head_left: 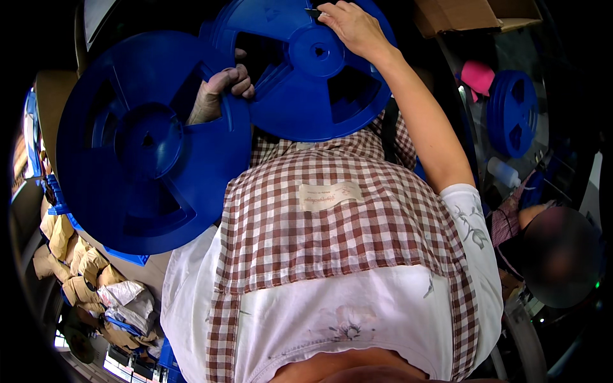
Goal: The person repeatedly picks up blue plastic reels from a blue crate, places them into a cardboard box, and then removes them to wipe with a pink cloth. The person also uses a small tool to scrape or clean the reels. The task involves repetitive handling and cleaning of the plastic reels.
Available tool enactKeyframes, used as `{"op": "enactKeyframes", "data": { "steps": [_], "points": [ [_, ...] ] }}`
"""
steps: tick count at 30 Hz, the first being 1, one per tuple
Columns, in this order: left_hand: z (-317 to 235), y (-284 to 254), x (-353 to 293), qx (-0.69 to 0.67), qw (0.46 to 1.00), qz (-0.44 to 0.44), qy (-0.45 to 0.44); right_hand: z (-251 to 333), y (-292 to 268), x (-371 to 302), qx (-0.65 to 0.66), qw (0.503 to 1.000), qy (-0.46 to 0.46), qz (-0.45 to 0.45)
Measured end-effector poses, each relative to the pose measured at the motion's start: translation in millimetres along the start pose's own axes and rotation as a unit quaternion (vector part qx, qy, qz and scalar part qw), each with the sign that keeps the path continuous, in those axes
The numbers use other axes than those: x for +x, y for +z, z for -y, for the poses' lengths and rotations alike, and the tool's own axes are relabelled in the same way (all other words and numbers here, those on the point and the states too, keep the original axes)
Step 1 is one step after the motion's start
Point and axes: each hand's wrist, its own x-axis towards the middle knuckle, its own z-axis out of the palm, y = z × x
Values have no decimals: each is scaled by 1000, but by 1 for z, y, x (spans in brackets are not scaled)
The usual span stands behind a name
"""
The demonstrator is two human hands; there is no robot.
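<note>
My left hand point(220, 92) comes up through a window of a large blue plastic reel point(83, 185) on the left. Its fingers curl closed over the reel's edge. Beside that, several stacked blue reels point(294, 112) lie at the top middle, with cut-out windows and a round hub. My right hand point(354, 29) reaches over the top of this stack. Between its thumb and fingers is a small dark, thin piece point(313, 12), too small to name surely.
A cardboard box point(456, 14) stands at the upper right. Farther right are more blue reels point(513, 113), a pink item point(477, 78) and a whitish bottle point(503, 172). Another person point(504, 230) is at the right edge. Brown and clear bags point(89, 274) are piled at the left.
</note>
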Motion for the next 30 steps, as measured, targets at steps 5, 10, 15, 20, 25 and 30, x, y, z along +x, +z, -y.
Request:
{"op": "enactKeyframes", "data": {
  "steps": [5,10,15,20,25,30],
  "points": [
    [-1,9,0,23,1000,6,21,-4,3,0,9,1000,16,20],
    [-1,8,2,24,999,9,23,-5,1,-1,15,999,25,29],
    [0,5,2,25,999,8,24,-12,-3,-2,75,996,41,19],
    [-1,2,2,34,999,18,25,-9,-12,9,219,969,111,-28],
    [-2,14,2,37,999,11,15,-12,-9,31,218,961,171,14],
    [0,10,3,33,999,30,16,-19,0,37,198,953,227,38]
  ]
}}
